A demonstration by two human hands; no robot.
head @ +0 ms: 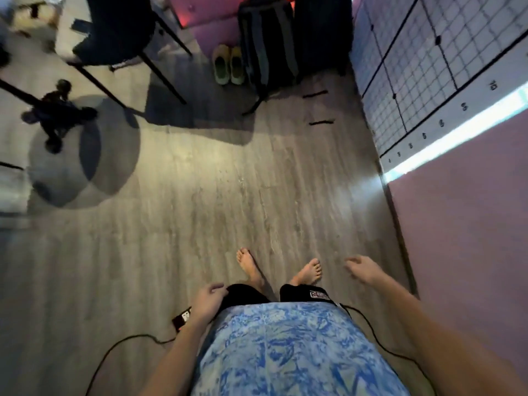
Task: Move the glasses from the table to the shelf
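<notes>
I look down at a wooden floor and my own bare feet. My left hand (pixel 207 301) hangs by my hip, empty, with loosely curled fingers. Out to the side near the pink wall, my right hand (pixel 362 268) is also empty, fingers apart. No glasses and no shelf are in view. Only a corner of the table (pixel 64 21) shows at the top left, blurred.
A dark chair (pixel 114 32) on thin black legs stands at top left. Beside it sit a pair of green shoes (pixel 228 64), a black backpack (pixel 265 41) and a dark suitcase (pixel 323 30). A black cable (pixel 114 347) and power strip (pixel 183 317) lie behind my left side. A grid chart (pixel 428 61) covers the right wall.
</notes>
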